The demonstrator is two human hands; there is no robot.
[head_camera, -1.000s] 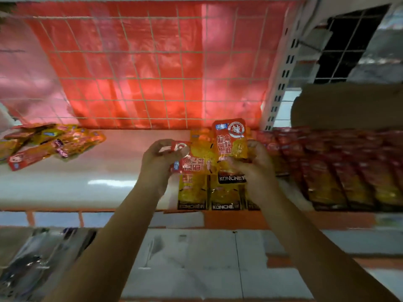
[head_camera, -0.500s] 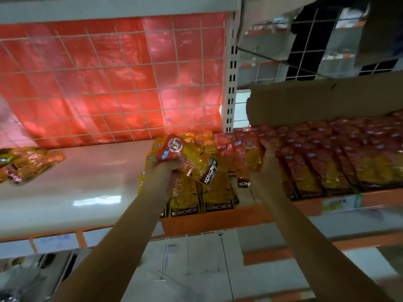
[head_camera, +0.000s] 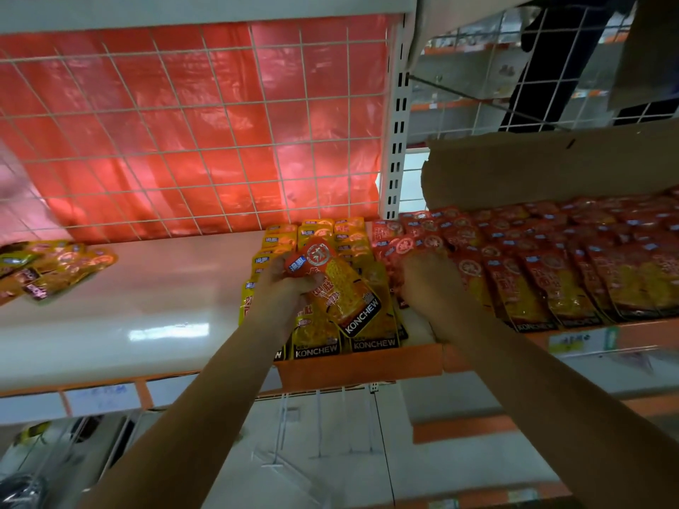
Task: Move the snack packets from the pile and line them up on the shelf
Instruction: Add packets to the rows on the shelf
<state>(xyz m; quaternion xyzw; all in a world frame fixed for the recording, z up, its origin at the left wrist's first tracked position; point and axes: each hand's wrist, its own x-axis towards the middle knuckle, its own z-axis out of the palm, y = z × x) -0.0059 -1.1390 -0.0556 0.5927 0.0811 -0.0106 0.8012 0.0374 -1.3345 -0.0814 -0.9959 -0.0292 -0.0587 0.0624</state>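
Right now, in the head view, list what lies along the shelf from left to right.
Loose pile of packets → bare white shelf → left hand gripping a tilted Konchew packet → right hand on the packets → lined-up red rows.

Hands: two
Tilted red-and-yellow foil KONCHEW packet in hand (head_camera: 340,288): one
Brown cardboard sheet (head_camera: 543,170): one
White slotted metal upright (head_camera: 398,119): one

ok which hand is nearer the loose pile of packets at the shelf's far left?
Left. The left hand grips a packet mid-shelf, across bare shelf from the pile. The right hand is farther right, at the red rows.
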